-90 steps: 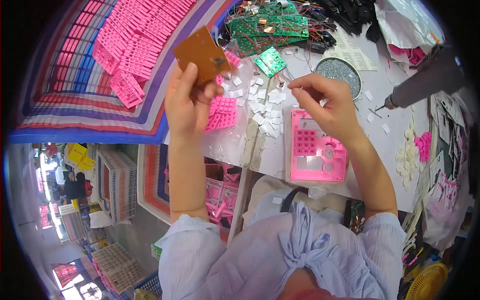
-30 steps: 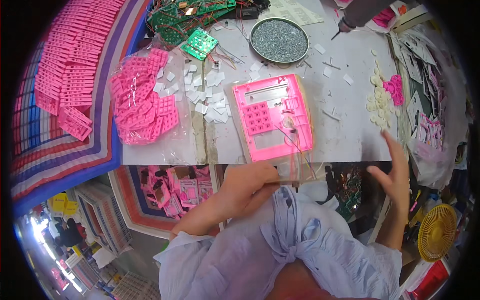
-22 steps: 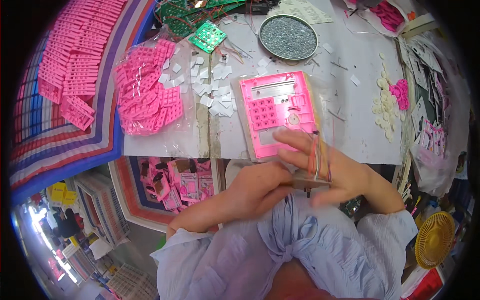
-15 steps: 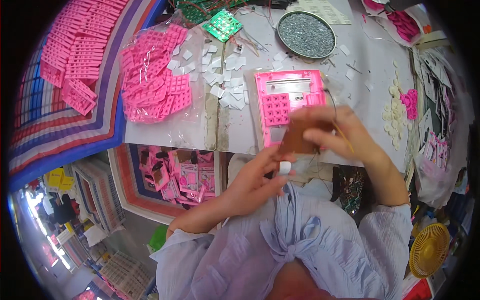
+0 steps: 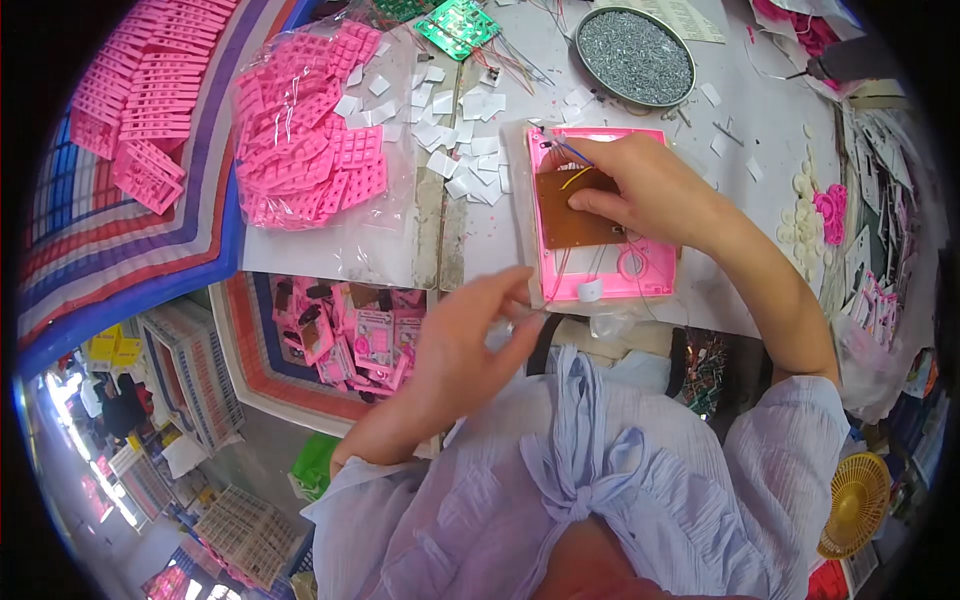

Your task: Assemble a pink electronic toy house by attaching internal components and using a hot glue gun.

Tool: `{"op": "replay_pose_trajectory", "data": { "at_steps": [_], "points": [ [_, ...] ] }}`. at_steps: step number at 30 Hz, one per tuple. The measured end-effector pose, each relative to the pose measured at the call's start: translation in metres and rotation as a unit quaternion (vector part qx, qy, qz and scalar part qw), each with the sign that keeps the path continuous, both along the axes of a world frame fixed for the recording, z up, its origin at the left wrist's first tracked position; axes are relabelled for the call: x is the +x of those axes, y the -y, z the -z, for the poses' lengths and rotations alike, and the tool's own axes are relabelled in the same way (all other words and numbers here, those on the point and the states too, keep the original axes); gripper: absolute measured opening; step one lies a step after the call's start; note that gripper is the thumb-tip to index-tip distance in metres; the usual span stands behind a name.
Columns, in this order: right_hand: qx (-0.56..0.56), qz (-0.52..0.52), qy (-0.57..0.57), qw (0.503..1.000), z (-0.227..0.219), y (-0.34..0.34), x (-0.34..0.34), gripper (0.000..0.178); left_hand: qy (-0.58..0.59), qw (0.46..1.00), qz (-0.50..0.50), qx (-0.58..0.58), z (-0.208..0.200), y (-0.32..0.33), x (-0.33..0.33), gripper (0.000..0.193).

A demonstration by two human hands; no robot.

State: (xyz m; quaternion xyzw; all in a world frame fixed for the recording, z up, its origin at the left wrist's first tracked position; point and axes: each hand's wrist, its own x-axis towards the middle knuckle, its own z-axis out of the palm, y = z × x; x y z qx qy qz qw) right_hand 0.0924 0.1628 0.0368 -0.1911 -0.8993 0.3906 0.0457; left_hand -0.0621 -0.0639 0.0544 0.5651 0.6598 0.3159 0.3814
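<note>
Circuit board [image 5: 575, 220], brown, wired, one: positioned over the open pink plastic casing [image 5: 660, 265] on the worktable [image 5: 480, 240], gripped at its upper edge between thumb and fingers of the person's right hand [image 5: 650, 185]. Left hand [image 5: 465, 330], fingers spread apart, just beside the casing's lower left corner. Also on the worktable, from where I stand: clear bag of pink keypads [image 5: 315, 150], loose white squares [image 5: 485, 146], round dish of small grey metal pieces [image 5: 635, 60].

Circuit board [image 5: 578, 222] over casing [image 5: 662, 268]
</note>
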Motion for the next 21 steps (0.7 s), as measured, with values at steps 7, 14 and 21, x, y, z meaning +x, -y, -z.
{"op": "replay_pose_trajectory", "data": {
  "at_steps": [7,14,21],
  "points": [
    [0.061,0.02,0.065,0.996,-0.003,0.006,-0.002,0.046,-0.135,0.98,0.04,0.14,0.014,-0.043,-0.005,0.041],
    [0.322,0.088,-0.094,0.938,-0.018,0.028,0.014,0.055,-0.328,0.915,0.169,0.164,0.024,-0.044,-0.001,0.061],
    [0.288,-0.003,0.016,0.958,-0.002,0.076,0.036,0.05,-0.337,0.909,0.207,0.132,0.014,-0.051,0.003,0.066]
  ]
}}
